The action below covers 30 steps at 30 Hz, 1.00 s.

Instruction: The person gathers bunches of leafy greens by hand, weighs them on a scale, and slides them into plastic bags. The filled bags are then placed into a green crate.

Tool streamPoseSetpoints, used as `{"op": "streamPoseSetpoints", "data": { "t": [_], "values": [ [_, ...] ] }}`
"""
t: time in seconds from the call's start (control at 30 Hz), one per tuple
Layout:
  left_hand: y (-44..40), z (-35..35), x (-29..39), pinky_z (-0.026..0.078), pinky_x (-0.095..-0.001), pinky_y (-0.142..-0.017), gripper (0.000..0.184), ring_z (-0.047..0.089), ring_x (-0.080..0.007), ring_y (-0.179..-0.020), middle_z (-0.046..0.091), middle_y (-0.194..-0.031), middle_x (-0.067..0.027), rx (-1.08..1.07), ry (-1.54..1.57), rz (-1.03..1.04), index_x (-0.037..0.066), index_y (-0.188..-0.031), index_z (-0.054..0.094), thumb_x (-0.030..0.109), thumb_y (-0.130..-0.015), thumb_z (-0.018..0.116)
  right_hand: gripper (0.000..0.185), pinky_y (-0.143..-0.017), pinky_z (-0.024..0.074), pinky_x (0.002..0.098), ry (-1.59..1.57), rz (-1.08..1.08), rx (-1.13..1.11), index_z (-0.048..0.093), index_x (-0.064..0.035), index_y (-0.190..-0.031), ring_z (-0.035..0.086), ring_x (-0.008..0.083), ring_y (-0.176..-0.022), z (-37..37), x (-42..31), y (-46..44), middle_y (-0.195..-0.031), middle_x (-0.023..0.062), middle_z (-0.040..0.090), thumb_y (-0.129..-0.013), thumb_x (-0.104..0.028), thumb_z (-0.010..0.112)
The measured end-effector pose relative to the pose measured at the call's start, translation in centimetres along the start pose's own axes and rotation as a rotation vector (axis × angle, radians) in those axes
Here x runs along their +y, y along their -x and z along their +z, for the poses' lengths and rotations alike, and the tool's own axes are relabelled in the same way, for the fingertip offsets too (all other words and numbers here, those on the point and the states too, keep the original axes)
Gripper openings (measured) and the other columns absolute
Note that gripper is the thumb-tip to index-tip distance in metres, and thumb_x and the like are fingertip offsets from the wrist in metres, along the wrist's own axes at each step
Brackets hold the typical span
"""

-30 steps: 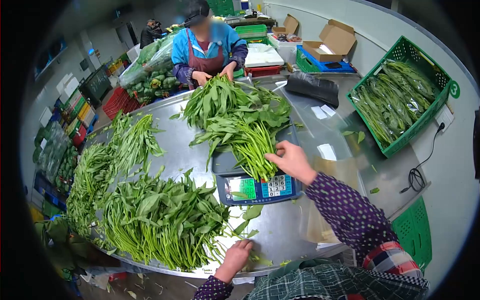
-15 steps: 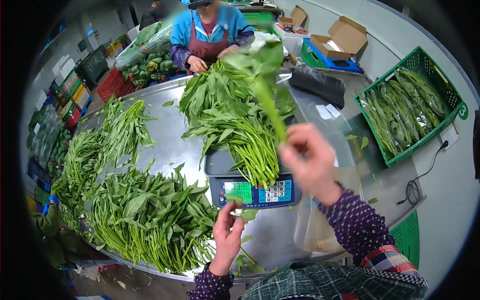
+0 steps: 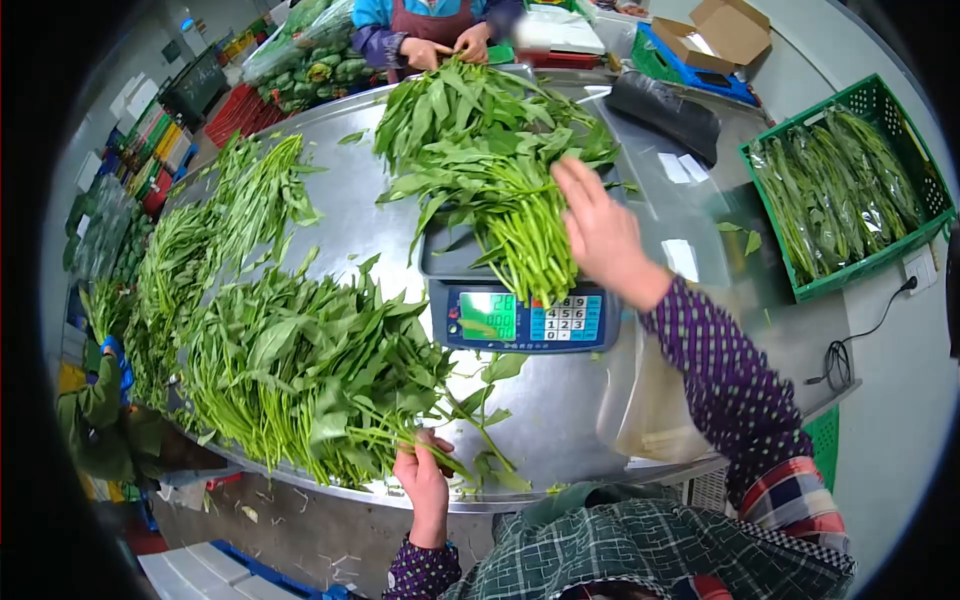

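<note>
A bunch of leafy water spinach point(image 3: 530, 225) lies on the grey pan of a digital scale point(image 3: 525, 318), stems toward me, partly over the keypad. My right hand point(image 3: 605, 235) rests at the right side of this bunch, fingers stretched out and nothing gripped. At the front of the table, my left hand point(image 3: 425, 480) pinches a few water spinach stems point(image 3: 390, 438) at the edge of a large pile of water spinach point(image 3: 290, 370). The scale's display is lit green.
Across the table a person's hands point(image 3: 450, 48) touch the far greens. At right stands a green crate point(image 3: 795, 270) of bagged greens. A black roll point(image 3: 665, 115) lies at the back right. Another person's blue-gloved hand point(image 3: 118, 360) is at far left.
My right hand has put the stalk it was waving onto the bunch on the scale and let go. My left hand has moved down-left and pinched stems at the pile. The view has tilted downward.
</note>
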<state>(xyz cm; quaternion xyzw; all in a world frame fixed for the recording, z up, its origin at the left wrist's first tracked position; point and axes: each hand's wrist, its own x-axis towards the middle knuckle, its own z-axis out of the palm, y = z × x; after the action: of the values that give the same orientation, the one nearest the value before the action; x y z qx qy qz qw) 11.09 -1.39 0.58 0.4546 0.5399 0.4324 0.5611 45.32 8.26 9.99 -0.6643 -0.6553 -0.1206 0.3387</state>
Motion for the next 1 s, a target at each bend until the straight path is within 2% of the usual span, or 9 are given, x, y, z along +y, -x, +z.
{"op": "streamPoseSetpoints", "data": {
  "t": [0.07,0.2,0.23,0.4,0.47,0.67,0.8,0.87,1.0],
  "values": [
    [-0.3,0.4,1.2,0.035,-0.0214,-0.042,0.020,0.046,-0.0054,-0.048,0.060,-0.068,-0.0034,-0.011,0.007,0.059,0.003,-0.096,0.057,0.021,-0.099,0.048,0.048,-0.070,0.0526,0.0439,0.166,-0.079,-0.051,0.047,-0.0035,-0.128,0.064,0.0354,-0.085,2.1,2.7,-1.3,-0.124,0.0169,0.052,-0.081,-0.006,0.055],
    [-1.8,-0.8,-0.5,0.036,-0.0228,-0.043,0.019,0.045,-0.0060,-0.048,0.057,-0.066,-0.0015,-0.040,-0.164,-0.025,0.001,-0.093,0.057,0.019,-0.097,0.053,0.020,-0.066,0.0506,0.0445,0.194,-0.047,-0.261,0.062,-0.0019,-0.099,0.062,0.0357,-0.074,2.0,4.0,-1.6,-0.089,0.0145,0.061,-0.081,-0.012,0.059],
    [-2.3,-1.1,-2.4,0.036,-0.0233,-0.043,0.018,0.045,-0.0064,-0.048,0.056,-0.065,-0.0007,-0.039,-0.238,-0.087,0.001,-0.092,0.056,0.018,-0.096,0.054,0.015,-0.064,0.0496,0.0447,0.041,-0.029,-0.068,0.063,-0.0010,-0.084,0.062,0.0361,-0.073,1.4,3.3,-1.4,-0.079,0.0157,0.062,-0.080,-0.015,0.062],
    [0.2,-2.6,-6.9,0.047,-0.0317,-0.058,0.036,0.055,-0.0162,-0.068,0.057,-0.103,-0.0153,0.294,-0.569,0.107,-0.008,-0.113,0.051,0.011,-0.085,0.062,0.015,-0.053,0.0453,0.0276,-0.586,0.408,-0.044,0.064,0.0050,-0.083,0.055,0.0105,-0.054,-0.6,-0.3,1.7,-0.062,0.0108,0.063,-0.081,-0.010,0.065],
    [0.3,-2.6,-6.3,0.047,-0.0297,-0.056,0.033,0.055,-0.0173,-0.066,0.056,-0.104,-0.0148,0.316,-0.661,0.205,-0.006,-0.112,0.053,0.008,-0.083,0.062,0.023,-0.054,0.0478,0.0331,-0.563,0.508,-0.169,0.065,0.0046,-0.082,0.063,0.0227,-0.056,2.5,1.2,4.4,-0.066,0.0165,0.065,-0.082,-0.018,0.066],
    [-3.3,3.3,1.4,0.044,-0.0223,-0.050,0.015,0.054,-0.0109,-0.055,0.062,-0.080,-0.0087,-0.087,-0.437,0.329,-0.003,-0.092,0.063,0.009,-0.082,0.068,0.034,-0.059,0.0500,0.0337,-0.238,0.280,-0.128,0.067,0.0037,-0.082,0.066,0.0274,-0.061,-0.3,0.9,4.5,-0.071,0.0179,0.067,-0.081,-0.030,0.069],
    [-9.3,8.5,5.6,0.043,-0.0229,-0.051,0.029,0.053,-0.0071,-0.056,0.062,-0.066,-0.0041,-0.271,-0.539,0.411,-0.004,-0.096,0.067,0.021,-0.082,0.072,0.055,-0.052,0.0476,0.0272,-0.565,0.830,-0.403,0.068,0.0063,-0.083,0.056,0.0114,-0.054,-2.5,4.6,2.1,-0.066,0.0075,0.064,-0.081,-0.049,0.067],
    [-14.4,11.4,6.0,0.050,-0.0278,-0.054,0.054,0.062,-0.0137,-0.059,0.069,-0.085,-0.0150,-0.372,-0.463,0.125,-0.007,-0.101,0.066,0.044,-0.082,0.069,0.063,-0.045,0.0420,0.0228,-0.616,0.903,-0.488,0.067,0.0076,-0.083,0.051,0.0080,-0.050,-1.6,6.5,1.0,-0.064,0.0043,0.060,-0.078,-0.055,0.068],
    [-20.7,17.0,8.2,0.046,-0.0261,-0.043,0.065,0.059,-0.0154,-0.053,0.062,-0.070,-0.0114,-0.434,-0.168,-0.238,-0.014,-0.102,0.061,0.047,-0.081,0.069,0.059,-0.038,0.0339,0.0203,-0.789,0.915,-0.725,0.065,0.0001,-0.076,0.042,0.0053,-0.041,3.9,8.5,-0.5,-0.056,-0.0024,0.050,-0.076,-0.058,0.070]
  ]
}}
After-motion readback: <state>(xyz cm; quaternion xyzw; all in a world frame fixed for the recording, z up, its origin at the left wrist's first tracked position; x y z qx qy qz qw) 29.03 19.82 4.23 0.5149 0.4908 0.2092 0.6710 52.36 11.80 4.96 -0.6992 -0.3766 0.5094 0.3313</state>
